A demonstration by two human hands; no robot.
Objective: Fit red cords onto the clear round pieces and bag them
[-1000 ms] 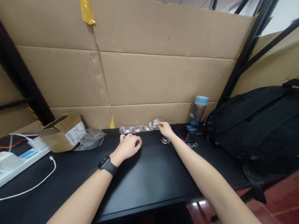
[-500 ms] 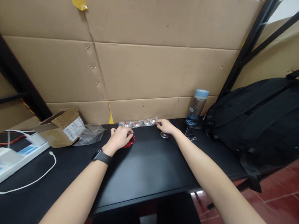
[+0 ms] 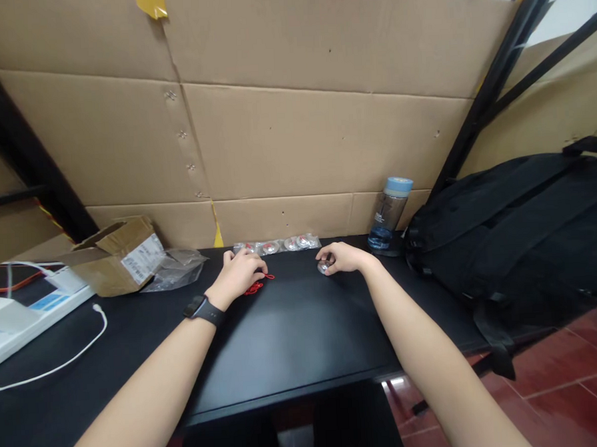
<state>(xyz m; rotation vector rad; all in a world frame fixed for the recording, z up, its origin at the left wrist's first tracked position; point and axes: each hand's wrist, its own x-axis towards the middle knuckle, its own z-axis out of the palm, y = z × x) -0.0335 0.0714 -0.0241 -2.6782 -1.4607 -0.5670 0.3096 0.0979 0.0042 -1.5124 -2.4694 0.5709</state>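
My left hand, with a black watch on its wrist, is closed at a bundle of red cord lying on the black table; a small red loop shows at its fingertips. My right hand has its thumb and fingers closed round a small round shiny object on the table. Behind the hands, a row of round items in clear plastic wrap with red marks lies along the cardboard wall.
An open cardboard box, a clear plastic bag, and a white power strip with a cable stand left. To the right are a blue-lidded bottle and a black backpack.
My right hand has left the end of the wrapped row and come down onto the round shiny object. My left hand has stayed at the red cord. The view has shifted slightly.
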